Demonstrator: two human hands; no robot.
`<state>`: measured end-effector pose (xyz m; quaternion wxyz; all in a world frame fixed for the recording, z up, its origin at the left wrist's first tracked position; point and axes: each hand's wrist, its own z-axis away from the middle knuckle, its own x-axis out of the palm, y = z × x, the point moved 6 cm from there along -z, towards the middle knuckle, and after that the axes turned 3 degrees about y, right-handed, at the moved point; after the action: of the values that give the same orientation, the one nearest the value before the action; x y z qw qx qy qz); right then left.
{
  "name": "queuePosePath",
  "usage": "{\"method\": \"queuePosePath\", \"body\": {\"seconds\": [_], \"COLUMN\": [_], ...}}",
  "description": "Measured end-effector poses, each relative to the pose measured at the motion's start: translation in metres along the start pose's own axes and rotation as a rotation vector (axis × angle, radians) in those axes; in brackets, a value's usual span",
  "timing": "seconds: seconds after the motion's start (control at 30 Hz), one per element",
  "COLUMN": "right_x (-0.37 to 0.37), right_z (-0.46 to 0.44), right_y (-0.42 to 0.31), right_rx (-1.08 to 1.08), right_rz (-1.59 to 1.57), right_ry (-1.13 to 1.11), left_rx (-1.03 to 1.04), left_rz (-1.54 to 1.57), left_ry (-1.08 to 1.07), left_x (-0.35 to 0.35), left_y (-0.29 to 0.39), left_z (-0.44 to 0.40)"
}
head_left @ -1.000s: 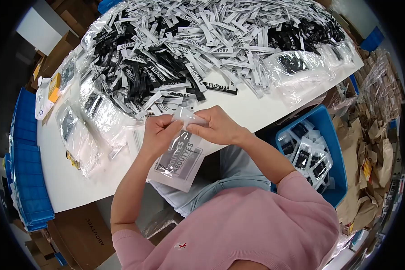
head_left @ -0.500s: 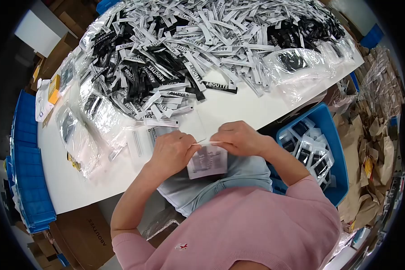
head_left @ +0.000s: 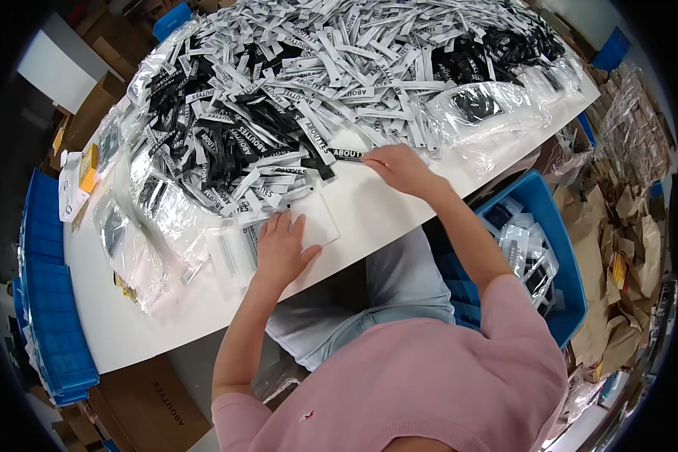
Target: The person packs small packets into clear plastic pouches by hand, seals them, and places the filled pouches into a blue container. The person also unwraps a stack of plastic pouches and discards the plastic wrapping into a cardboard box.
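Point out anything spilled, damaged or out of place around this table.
Nothing looks clearly spilled or damaged. The untidiest spot is the crumpled brown paper heaped beyond the blue bin, at right. The ABOUTYES stick packets are jumbled too, but piled on the white table.

A broad heap of ABOUTYES stick packets (head_left: 339,79) blocks the far side of the white table (head_left: 380,211). In front of the heap, a bare strip of tabletop is open between the left hand (head_left: 281,247), spread low at the heap's near left, and the right hand (head_left: 403,172), against its front edge. Crinkled clear bags (head_left: 169,233) crowd the heap's left; a bulging clear bag (head_left: 486,120) obstructs its right front.
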<state>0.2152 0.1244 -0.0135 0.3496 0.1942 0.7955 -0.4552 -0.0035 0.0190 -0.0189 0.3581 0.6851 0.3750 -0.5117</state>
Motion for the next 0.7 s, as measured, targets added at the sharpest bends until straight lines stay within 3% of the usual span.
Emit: {"method": "queuePosePath", "body": {"seconds": [0.07,0.13,0.17,0.23,0.3,0.37,0.4,0.5,0.53,0.6,0.7], "right_x": [0.032,0.045,0.045,0.057,0.060,0.051,0.046,0.050,0.056,0.077,0.094], "right_z": [-0.026,-0.043,-0.049,-0.050,-0.053,-0.057,-0.063,-0.088,-0.094,-0.107,-0.124], "right_y": [0.006,0.015,0.019,0.041,0.053,0.050,0.043,0.025,0.018,0.012,0.028], "right_rx": [-0.030,0.100,0.096,0.278,0.276,0.303,0.228,0.196,0.194,0.289,0.243], "right_rz": [0.052,0.289,0.288,0.148,0.112,-0.117,-0.192,-0.214,-0.215,0.235,0.136], "right_ry": [0.030,0.017,0.026,-0.229,-0.211,-0.092,0.076,0.409,0.407,0.128,0.122], "left_rx": [0.023,0.049,0.069,0.092,0.165,0.184,0.199,0.159,0.156,-0.014,-0.100], "left_rz": [0.033,0.059,0.104,0.151,0.041,0.044,0.048,0.151,0.150,0.397,0.368], "left_ry": [-0.008,-0.012,-0.004,0.001,0.068,0.120,0.167,0.224,0.224,0.254,0.385], "left_x": [0.007,0.005,0.002,0.001,0.004,0.012,0.012,0.007,0.006,0.004,0.007], "left_y": [-0.002,-0.008,-0.012,-0.014,-0.012,-0.016,-0.016,-0.022,-0.024,-0.038,-0.040], "left_z": [0.006,0.014,0.019,0.029,0.036,0.041,0.042,0.042,0.044,0.048,0.053]}}
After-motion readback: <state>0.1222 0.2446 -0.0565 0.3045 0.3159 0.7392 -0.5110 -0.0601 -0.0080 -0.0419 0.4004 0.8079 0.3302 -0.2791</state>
